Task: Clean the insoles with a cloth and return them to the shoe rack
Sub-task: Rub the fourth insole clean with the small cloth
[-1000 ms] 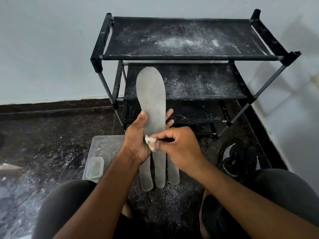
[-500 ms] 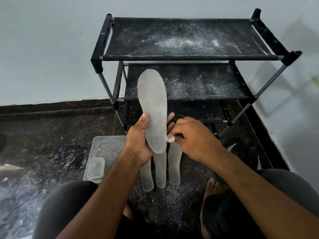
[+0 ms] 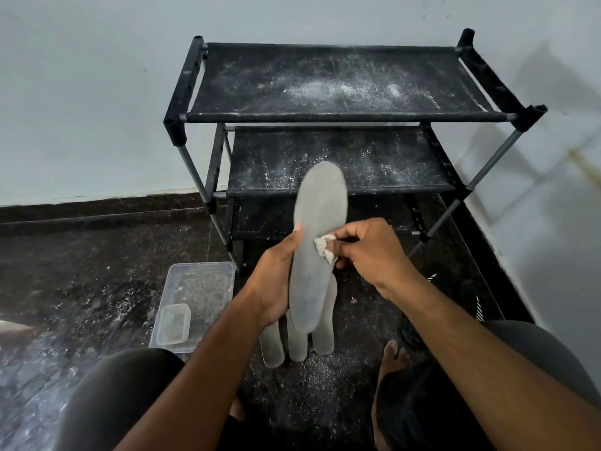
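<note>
Gripping a grey insole point(image 3: 317, 242) along its left edge, left hand point(image 3: 276, 281) holds it upright, toe end far, thumb lying on the front face. Right hand point(image 3: 370, 252) reaches in from the right, fingers curled, pinching a small white cloth point(image 3: 325, 248) against the insole's right edge at mid-length. Both forearms extend forward from the near side. Three more insoles point(image 3: 325, 333) lie on the dark floor point(image 3: 81, 288) beneath. Black shoe rack point(image 3: 325, 117) stands far, its shelves dusted with white powder. Clear plastic container point(image 3: 195, 288) sits near left of the hands.

A home corner: shoe rack point(image 3: 325, 115) against plain wall point(image 3: 81, 92), dusty floor point(image 3: 81, 271).
</note>
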### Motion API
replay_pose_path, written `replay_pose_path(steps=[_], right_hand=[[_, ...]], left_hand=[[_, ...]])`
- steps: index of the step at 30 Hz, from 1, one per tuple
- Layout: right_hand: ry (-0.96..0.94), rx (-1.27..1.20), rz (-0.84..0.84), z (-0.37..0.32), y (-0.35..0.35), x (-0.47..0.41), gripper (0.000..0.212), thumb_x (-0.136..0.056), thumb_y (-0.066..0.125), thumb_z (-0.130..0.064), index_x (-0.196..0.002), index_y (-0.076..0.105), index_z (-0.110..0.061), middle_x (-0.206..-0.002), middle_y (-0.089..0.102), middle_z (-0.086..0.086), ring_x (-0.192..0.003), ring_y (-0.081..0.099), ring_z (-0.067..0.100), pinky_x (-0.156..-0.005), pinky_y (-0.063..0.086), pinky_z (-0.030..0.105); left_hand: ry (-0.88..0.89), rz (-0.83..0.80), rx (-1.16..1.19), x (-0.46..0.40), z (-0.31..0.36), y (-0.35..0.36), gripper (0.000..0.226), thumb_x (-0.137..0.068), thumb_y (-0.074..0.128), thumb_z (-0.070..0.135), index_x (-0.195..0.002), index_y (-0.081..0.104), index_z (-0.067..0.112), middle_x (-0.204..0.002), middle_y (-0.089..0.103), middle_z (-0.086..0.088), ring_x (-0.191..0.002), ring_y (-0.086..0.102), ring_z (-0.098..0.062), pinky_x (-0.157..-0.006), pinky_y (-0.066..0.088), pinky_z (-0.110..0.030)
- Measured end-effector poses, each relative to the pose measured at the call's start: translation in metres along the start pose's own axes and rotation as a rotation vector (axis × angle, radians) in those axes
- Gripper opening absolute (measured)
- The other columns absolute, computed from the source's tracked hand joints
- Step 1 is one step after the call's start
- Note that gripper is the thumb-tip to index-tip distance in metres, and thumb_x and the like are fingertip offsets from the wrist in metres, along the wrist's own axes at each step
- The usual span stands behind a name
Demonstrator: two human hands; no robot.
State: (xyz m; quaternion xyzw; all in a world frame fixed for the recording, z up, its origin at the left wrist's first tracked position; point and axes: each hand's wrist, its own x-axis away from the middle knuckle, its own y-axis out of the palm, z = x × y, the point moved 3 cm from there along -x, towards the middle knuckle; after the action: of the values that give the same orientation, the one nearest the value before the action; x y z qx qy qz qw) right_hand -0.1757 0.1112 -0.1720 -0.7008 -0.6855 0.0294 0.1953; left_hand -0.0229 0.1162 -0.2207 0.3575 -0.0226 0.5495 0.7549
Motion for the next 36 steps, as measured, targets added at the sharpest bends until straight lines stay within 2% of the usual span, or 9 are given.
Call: replay_pose_path(steps=[5,10,14,17,22,24,28,33,36], right_hand=[[0.042,0.126,-0.19,0.007,0.018,0.006,0.01,-0.086,0.071,-0.004,-0.095,0.075,-0.007,-0.084,0.074,0.005,-0.057,0.062,0.003,-0.06,0.056,0.022],[-0.363,0.525,0.061,0.004,0.03,0.009,0.009,-0.085,0.071,-0.008,-0.09,0.074,-0.015,-0.094,0.055,-0.003,-0.089,0.05,0.009,-0.075,0.039,0.016],[-0.44,0.753,0.083,0.007,0.029,0.006,0.01,-0.087,0.064,-0.004,-0.094,0.067,-0.011,-0.095,0.052,-0.001,-0.092,0.048,0.013,-0.071,0.034,0.015],[-0.385,0.693,0.232,0.002,0.008,-0.005,0.016,-0.086,0.064,-0.003,-0.097,0.069,-0.012,-0.092,0.049,-0.005,-0.09,0.041,0.007,-0.069,0.033,0.007],[-0.659,0.688,0.064,-0.001,0.038,0.02,0.009,-0.085,0.066,-0.002,-0.09,0.068,-0.008,-0.092,0.057,-0.001,-0.089,0.044,0.01,-0.076,0.042,0.019],[-0.671,0.71,0.13,0.001,0.033,0.013,0.009,-0.084,0.067,-0.003,-0.092,0.071,-0.006,-0.091,0.06,0.002,-0.088,0.047,0.012,-0.077,0.039,0.017],[-0.505,0.577,0.359,-0.002,0.001,-0.003,0.012,-0.087,0.066,-0.006,-0.095,0.073,-0.01,-0.09,0.062,-0.001,-0.088,0.046,0.007,-0.079,0.032,0.005],[-0.713,0.607,0.185,-0.003,0.033,0.016,0.007,-0.089,0.064,-0.007,-0.093,0.07,-0.006,-0.093,0.059,0.002,-0.089,0.049,0.012,-0.082,0.039,0.015],[-0.623,0.603,0.233,0.001,0.025,0.003,0.009,-0.091,0.062,-0.014,-0.094,0.069,-0.008,-0.094,0.057,-0.001,-0.091,0.048,0.009,-0.083,0.033,0.006]], left_hand=[[0.039,0.084,0.084,-0.001,0.003,-0.008,0.06,-0.108,0.038,0.048,-0.139,0.057,0.0,-0.129,0.068,-0.026,-0.111,0.071,-0.038,-0.084,0.061,-0.047],[0.031,0.109,0.09,-0.003,-0.002,-0.008,0.063,-0.109,0.038,0.047,-0.142,0.053,-0.004,-0.138,0.061,-0.029,-0.131,0.058,-0.041,-0.116,0.04,-0.058],[0.014,0.089,0.027,-0.005,-0.007,-0.005,0.063,-0.107,0.039,0.052,-0.138,0.06,0.0,-0.134,0.064,-0.028,-0.128,0.059,-0.043,-0.116,0.039,-0.061],[0.013,0.071,0.02,-0.002,-0.005,0.0,0.073,-0.097,0.042,0.061,-0.137,0.062,0.003,-0.133,0.065,-0.027,-0.123,0.061,-0.044,-0.112,0.042,-0.061],[0.004,0.096,0.022,-0.002,-0.007,-0.003,0.083,-0.095,0.035,0.072,-0.141,0.059,0.008,-0.136,0.065,-0.022,-0.13,0.061,-0.036,-0.117,0.04,-0.057],[0.002,0.087,0.013,-0.002,-0.009,-0.001,0.08,-0.096,0.033,0.07,-0.142,0.058,0.009,-0.137,0.065,-0.021,-0.129,0.061,-0.034,-0.115,0.042,-0.056],[-0.031,0.02,-0.039,0.003,-0.01,0.007,0.08,-0.099,0.022,0.071,-0.136,0.064,0.012,-0.129,0.068,-0.025,-0.121,0.062,-0.05,-0.091,0.056,-0.048],[-0.065,0.042,-0.053,0.0,-0.012,0.006,0.083,-0.095,0.026,0.077,-0.142,0.06,0.017,-0.135,0.067,-0.017,-0.125,0.065,-0.029,-0.104,0.053,-0.047],[-0.07,0.02,-0.1,0.0,-0.013,0.007,0.088,-0.093,0.021,0.08,-0.14,0.061,0.018,-0.127,0.069,-0.019,-0.108,0.069,-0.028,-0.085,0.057,-0.043]])
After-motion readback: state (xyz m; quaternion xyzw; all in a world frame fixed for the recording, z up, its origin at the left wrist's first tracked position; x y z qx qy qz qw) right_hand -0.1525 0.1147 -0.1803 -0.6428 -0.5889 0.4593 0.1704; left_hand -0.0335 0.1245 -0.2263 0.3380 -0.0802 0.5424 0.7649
